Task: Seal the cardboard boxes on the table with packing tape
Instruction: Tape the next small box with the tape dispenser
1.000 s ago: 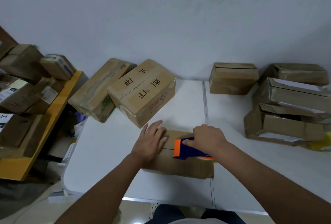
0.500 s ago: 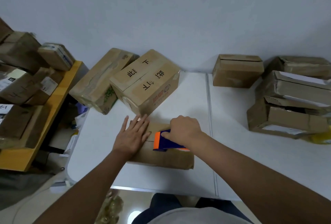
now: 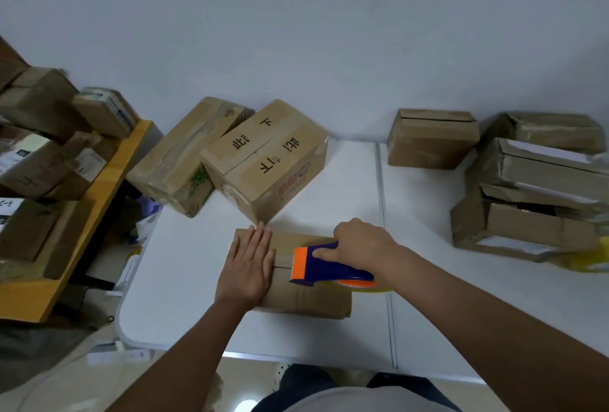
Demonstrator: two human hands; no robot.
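The left hand (image 3: 247,266) lies flat on the small box (image 3: 306,299) near the table's (image 3: 184,279) front edge. The right hand (image 3: 362,243) grips the tape gun (image 3: 326,263) on the box's shut flaps; what's inside is hidden.

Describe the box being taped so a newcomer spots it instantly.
On the white table, go to the near edge. The flat box lies under the left hand and the blue-orange tape dispenser held by the right hand; no other box is being touched.

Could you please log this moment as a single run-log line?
step: taping seam | left hand: flat on small box | right hand: grips tape dispenser on box top | seam: partly uncovered
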